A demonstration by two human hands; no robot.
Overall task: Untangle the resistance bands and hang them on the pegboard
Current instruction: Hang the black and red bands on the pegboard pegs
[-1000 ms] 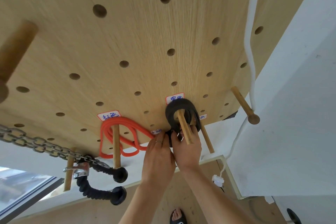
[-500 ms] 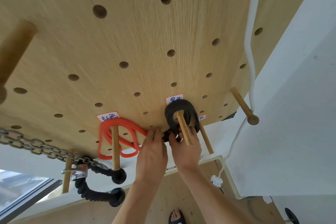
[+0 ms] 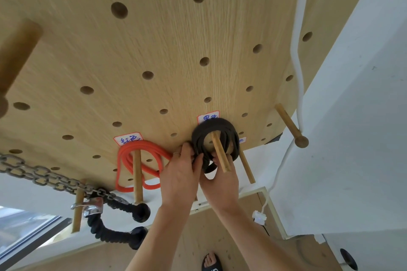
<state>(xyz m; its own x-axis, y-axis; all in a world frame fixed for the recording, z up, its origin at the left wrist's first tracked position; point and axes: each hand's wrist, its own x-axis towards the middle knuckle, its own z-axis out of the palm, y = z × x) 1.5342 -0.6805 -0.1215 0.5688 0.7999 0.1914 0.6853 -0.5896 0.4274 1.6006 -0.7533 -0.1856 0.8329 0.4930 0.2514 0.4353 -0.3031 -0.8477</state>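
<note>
My left hand (image 3: 180, 174) and right hand (image 3: 220, 180) both pinch the black band (image 3: 214, 136), which is coiled around a wooden peg (image 3: 220, 153) on the pegboard (image 3: 154, 50). To its left the red band (image 3: 141, 160) hangs on another peg. White labels (image 3: 208, 117) above the bands carry blue handwriting I cannot read.

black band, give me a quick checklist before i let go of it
1. Black band looped round its peg: ok.
2. Coils neat: not ok, a loose loop bunches low between the hands.
3. Left hand gripping the band: ok.
4. Right hand hold on the band: cannot tell, fingers hidden behind peg.
5. Red band hung on its own peg, apart: ok.
</note>
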